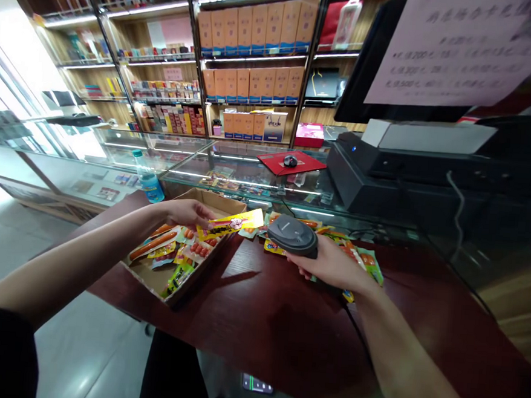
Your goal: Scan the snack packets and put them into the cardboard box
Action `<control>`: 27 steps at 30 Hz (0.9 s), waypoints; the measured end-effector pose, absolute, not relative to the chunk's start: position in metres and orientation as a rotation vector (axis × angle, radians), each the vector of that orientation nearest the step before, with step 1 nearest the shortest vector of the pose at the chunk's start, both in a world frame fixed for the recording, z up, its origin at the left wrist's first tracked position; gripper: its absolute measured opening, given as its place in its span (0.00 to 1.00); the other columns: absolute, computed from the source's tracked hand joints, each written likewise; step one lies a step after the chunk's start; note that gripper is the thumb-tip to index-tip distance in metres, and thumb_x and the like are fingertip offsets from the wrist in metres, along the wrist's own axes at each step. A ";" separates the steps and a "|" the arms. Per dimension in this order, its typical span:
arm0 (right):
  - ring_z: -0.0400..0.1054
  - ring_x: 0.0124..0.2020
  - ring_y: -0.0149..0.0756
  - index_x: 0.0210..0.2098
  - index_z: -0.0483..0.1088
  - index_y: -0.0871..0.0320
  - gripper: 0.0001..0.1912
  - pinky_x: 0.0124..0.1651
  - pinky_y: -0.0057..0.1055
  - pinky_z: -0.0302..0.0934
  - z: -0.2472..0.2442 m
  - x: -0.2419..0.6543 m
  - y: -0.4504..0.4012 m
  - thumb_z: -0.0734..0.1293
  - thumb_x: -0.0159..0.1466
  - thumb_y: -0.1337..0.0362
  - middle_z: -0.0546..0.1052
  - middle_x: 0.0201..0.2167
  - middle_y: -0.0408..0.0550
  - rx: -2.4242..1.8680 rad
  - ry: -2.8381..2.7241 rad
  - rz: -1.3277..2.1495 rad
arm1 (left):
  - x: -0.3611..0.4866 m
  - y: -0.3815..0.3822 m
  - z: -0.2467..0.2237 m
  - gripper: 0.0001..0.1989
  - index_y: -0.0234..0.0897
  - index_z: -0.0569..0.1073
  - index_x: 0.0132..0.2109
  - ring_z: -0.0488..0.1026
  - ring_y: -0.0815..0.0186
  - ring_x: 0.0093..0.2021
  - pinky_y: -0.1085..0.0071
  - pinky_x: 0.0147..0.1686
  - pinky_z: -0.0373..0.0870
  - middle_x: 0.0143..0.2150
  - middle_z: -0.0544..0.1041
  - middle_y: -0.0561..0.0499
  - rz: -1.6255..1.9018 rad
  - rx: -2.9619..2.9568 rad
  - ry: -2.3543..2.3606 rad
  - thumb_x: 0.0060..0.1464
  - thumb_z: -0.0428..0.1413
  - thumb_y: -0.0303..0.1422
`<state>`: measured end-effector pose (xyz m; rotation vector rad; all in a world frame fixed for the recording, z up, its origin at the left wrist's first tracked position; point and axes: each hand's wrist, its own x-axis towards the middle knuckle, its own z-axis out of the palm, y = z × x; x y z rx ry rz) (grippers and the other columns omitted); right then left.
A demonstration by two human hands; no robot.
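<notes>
My left hand (pixel 187 213) reaches over a cardboard box (pixel 150 282) and pinches the end of a yellow snack packet (pixel 231 224). My right hand (pixel 331 265) grips a black handheld barcode scanner (pixel 293 235), whose head tilts toward the yellow packet. The box holds several sausage snack packets (pixel 164 246) lying in a loose heap. More loose packets (pixel 361 259) lie on the counter under and beyond my right hand, partly hidden by it.
Both hands work over a dark red wooden counter (pixel 257 320). Behind it stands a glass display case (pixel 249 176) with a red mat and computer mouse (pixel 290 161) on top. A water bottle (pixel 147 178) stands to the left, a black till (pixel 413 167) to the right.
</notes>
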<state>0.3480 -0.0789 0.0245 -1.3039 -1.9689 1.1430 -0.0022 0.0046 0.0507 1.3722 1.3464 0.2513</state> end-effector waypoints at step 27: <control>0.67 0.19 0.34 0.31 0.69 0.58 0.16 0.22 0.30 0.61 0.025 0.370 -0.069 0.68 0.59 0.50 0.73 0.18 0.44 -1.397 -1.978 1.083 | -0.056 0.016 0.055 0.26 0.35 0.81 0.39 0.76 0.66 0.33 0.71 0.35 0.74 0.35 0.81 0.46 0.596 1.333 1.561 0.28 0.72 0.41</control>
